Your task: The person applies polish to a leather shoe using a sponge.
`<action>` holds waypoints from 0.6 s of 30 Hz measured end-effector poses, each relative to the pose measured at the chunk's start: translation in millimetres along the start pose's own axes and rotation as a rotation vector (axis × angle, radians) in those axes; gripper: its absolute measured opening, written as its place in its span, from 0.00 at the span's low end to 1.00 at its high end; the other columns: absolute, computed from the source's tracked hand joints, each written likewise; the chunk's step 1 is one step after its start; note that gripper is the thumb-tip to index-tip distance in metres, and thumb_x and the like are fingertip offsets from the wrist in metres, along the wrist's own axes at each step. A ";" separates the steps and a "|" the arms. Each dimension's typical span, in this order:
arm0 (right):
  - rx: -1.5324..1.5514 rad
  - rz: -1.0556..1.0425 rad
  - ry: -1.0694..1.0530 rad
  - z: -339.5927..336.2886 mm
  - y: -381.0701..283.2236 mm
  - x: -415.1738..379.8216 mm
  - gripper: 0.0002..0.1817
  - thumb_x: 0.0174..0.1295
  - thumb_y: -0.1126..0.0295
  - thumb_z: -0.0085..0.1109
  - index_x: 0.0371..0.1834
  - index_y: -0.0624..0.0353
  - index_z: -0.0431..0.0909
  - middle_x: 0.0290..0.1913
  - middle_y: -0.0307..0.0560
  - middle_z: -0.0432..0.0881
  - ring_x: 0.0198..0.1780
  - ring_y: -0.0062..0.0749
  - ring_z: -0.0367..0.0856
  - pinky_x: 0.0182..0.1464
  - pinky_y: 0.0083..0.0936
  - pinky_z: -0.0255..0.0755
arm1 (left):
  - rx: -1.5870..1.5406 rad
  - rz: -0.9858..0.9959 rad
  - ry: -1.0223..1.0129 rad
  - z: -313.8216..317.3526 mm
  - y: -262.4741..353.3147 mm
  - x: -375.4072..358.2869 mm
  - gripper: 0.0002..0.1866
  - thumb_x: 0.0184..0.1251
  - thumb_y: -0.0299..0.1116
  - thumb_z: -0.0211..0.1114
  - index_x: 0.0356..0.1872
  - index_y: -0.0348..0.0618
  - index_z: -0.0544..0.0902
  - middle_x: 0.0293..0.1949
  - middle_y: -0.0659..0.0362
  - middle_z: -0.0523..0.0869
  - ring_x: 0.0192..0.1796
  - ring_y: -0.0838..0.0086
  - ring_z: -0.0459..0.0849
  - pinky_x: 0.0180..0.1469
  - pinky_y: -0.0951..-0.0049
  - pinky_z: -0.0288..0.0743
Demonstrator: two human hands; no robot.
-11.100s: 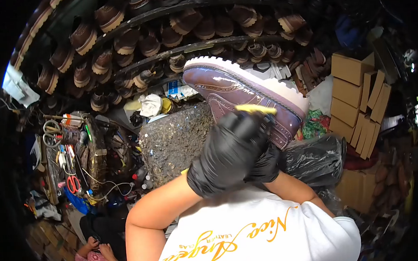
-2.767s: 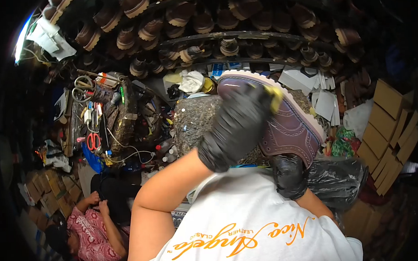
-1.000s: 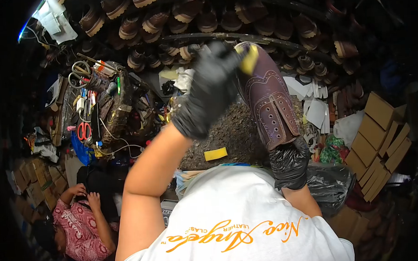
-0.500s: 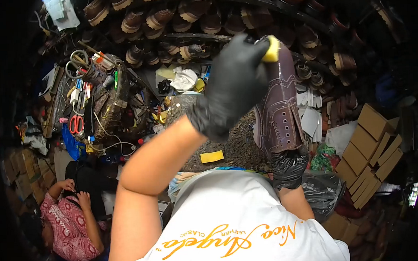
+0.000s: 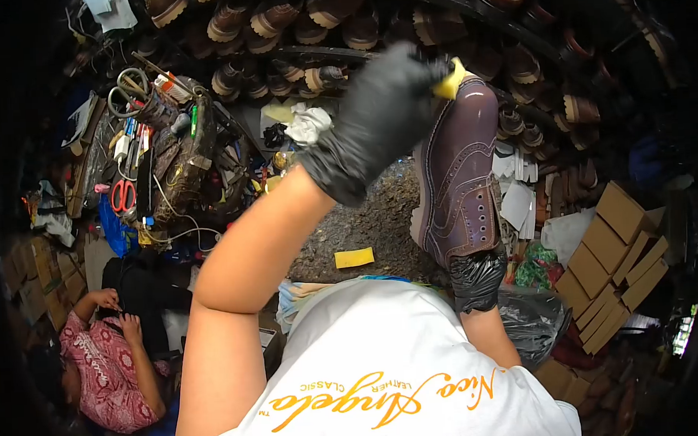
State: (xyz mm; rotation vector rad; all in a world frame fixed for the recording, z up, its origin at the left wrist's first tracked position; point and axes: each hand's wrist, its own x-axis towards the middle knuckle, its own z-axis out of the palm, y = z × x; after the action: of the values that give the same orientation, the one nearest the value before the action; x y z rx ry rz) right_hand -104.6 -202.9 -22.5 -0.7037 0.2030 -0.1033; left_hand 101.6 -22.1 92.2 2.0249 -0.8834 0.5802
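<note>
At the right side of a rough, dark block (image 5: 364,221), a gloved right hand (image 5: 478,279) grips a brown brogue boot (image 5: 462,156) by its ankle end; the gloved left hand (image 5: 380,113) pinches a yellow pad (image 5: 451,81) at the toe.

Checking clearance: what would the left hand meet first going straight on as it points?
Probably the shoe's toe, just beyond the yellow pad in the left hand, though depth is unclear.

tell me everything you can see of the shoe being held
The shoe is purplish-brown, apparently leather, shiny at the toe, with punched decoration, stitching, unlaced eyelets and a pale, chunky sole. Its toe points away from the person. The black-gloved right hand holds it at the opening; the left hand has a yellow pad at the toe.
</note>
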 end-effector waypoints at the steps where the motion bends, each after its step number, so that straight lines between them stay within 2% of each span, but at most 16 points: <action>1: 0.004 -0.007 0.002 0.4 -0.3 -0.4 0.26 0.79 0.68 0.38 0.77 0.66 0.59 0.75 0.61 0.65 0.72 0.49 0.70 0.74 0.45 0.68 | -0.076 0.018 0.071 20.7 -1.4 -18.6 0.16 0.64 0.26 0.66 0.53 0.41 0.86 0.40 0.46 0.83 0.39 0.54 0.84 0.42 0.59 0.80; 2: 0.107 -0.011 -0.013 0.9 -1.1 -1.0 0.25 0.79 0.68 0.38 0.77 0.66 0.59 0.75 0.61 0.66 0.72 0.49 0.71 0.73 0.44 0.68 | -0.060 -0.062 0.112 33.3 5.8 -48.1 0.21 0.62 0.22 0.65 0.58 0.40 0.83 0.44 0.45 0.83 0.45 0.52 0.84 0.45 0.58 0.82; 3: 0.212 -0.016 -0.027 1.5 -2.3 -2.1 0.25 0.79 0.69 0.38 0.76 0.67 0.60 0.74 0.61 0.67 0.71 0.49 0.71 0.73 0.44 0.68 | -0.077 -0.030 0.134 53.9 -2.0 -90.0 0.25 0.60 0.17 0.62 0.61 0.40 0.81 0.48 0.44 0.83 0.50 0.50 0.83 0.50 0.58 0.82; 4: 0.317 -0.025 -0.042 2.0 -3.5 -2.7 0.25 0.79 0.69 0.37 0.76 0.67 0.61 0.74 0.61 0.67 0.71 0.49 0.72 0.73 0.44 0.69 | -0.136 -0.114 -0.010 59.2 2.3 -123.8 0.29 0.57 0.12 0.59 0.63 0.41 0.81 0.50 0.43 0.83 0.50 0.50 0.84 0.51 0.58 0.83; 5: 0.420 -0.034 -0.057 1.8 -4.5 -3.5 0.24 0.79 0.69 0.37 0.75 0.68 0.61 0.74 0.61 0.68 0.70 0.49 0.72 0.73 0.44 0.69 | -0.143 -0.104 -0.020 66.3 -8.0 -137.7 0.29 0.57 0.12 0.59 0.63 0.41 0.81 0.50 0.43 0.83 0.50 0.50 0.84 0.51 0.58 0.83; 7: 0.507 -0.032 -0.058 -2.7 -7.2 -5.7 0.24 0.79 0.70 0.37 0.75 0.68 0.62 0.73 0.61 0.68 0.70 0.48 0.73 0.73 0.44 0.69 | -0.419 -0.086 0.075 75.3 -20.1 -160.9 0.31 0.56 0.11 0.60 0.63 0.42 0.81 0.50 0.43 0.84 0.48 0.52 0.85 0.49 0.60 0.84; 8: 0.500 -0.034 -0.036 -7.6 -7.4 -4.3 0.25 0.80 0.67 0.37 0.75 0.67 0.61 0.75 0.60 0.67 0.72 0.49 0.70 0.75 0.46 0.66 | -0.199 0.038 0.242 53.1 -12.5 -126.8 0.30 0.54 0.09 0.61 0.61 0.42 0.83 0.47 0.46 0.84 0.47 0.54 0.85 0.47 0.60 0.83; 9: 0.496 -0.032 -0.022 -13.1 -5.8 -2.7 0.26 0.80 0.64 0.37 0.76 0.65 0.60 0.76 0.59 0.65 0.74 0.50 0.68 0.76 0.48 0.63 | -0.134 0.000 0.289 27.6 0.7 -94.2 0.27 0.56 0.12 0.62 0.59 0.42 0.84 0.43 0.49 0.84 0.44 0.54 0.84 0.46 0.59 0.81; 10: 0.303 -0.053 -0.006 -23.0 -4.9 -1.1 0.26 0.79 0.65 0.38 0.76 0.65 0.61 0.75 0.60 0.66 0.73 0.49 0.69 0.75 0.46 0.65 | -0.074 0.038 0.315 15.3 1.4 -63.9 0.26 0.57 0.14 0.62 0.59 0.42 0.83 0.42 0.49 0.83 0.42 0.55 0.83 0.45 0.59 0.80; 11: 0.303 -0.041 -0.007 -22.2 -4.2 -1.4 0.26 0.79 0.65 0.38 0.76 0.65 0.61 0.75 0.60 0.66 0.73 0.49 0.69 0.75 0.46 0.65 | -0.017 0.078 0.337 13.9 0.2 -44.2 0.25 0.58 0.16 0.61 0.59 0.42 0.83 0.42 0.49 0.83 0.40 0.55 0.83 0.44 0.59 0.78; 13: 0.134 -0.082 0.028 -17.7 -5.8 1.4 0.25 0.79 0.66 0.39 0.75 0.66 0.62 0.75 0.60 0.67 0.73 0.48 0.70 0.74 0.45 0.68 | 0.004 0.163 0.266 31.4 -1.5 -37.2 0.23 0.59 0.19 0.62 0.58 0.41 0.83 0.42 0.48 0.82 0.40 0.56 0.81 0.42 0.59 0.77; 14: 0.249 -0.057 0.004 -10.0 -8.4 0.1 0.22 0.77 0.73 0.42 0.71 0.69 0.67 0.70 0.56 0.73 0.66 0.43 0.76 0.70 0.37 0.71 | 0.110 0.127 0.112 39.3 3.0 -53.4 0.21 0.59 0.19 0.63 0.55 0.39 0.85 0.42 0.48 0.82 0.42 0.56 0.81 0.42 0.56 0.77; 16: 0.256 -0.076 -0.012 -9.9 -9.1 0.9 0.22 0.76 0.74 0.43 0.71 0.69 0.68 0.70 0.55 0.74 0.66 0.42 0.76 0.70 0.36 0.71 | 0.030 0.037 0.008 66.4 -10.1 -112.3 0.24 0.57 0.17 0.64 0.58 0.39 0.84 0.42 0.46 0.83 0.43 0.56 0.83 0.43 0.59 0.80; 18: 0.273 -0.105 -0.021 -11.6 -8.7 4.2 0.22 0.75 0.76 0.44 0.71 0.68 0.68 0.69 0.54 0.75 0.65 0.41 0.77 0.70 0.34 0.72 | 0.029 0.018 -0.025 58.8 -16.1 -114.3 0.27 0.55 0.14 0.64 0.59 0.39 0.83 0.41 0.45 0.84 0.42 0.56 0.84 0.43 0.62 0.80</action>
State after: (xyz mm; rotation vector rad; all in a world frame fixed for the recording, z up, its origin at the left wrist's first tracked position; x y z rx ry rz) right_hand -103.2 -217.6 -26.1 -0.4429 0.1280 -0.2193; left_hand 44.7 -21.7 -24.2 2.0561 -0.9135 0.5815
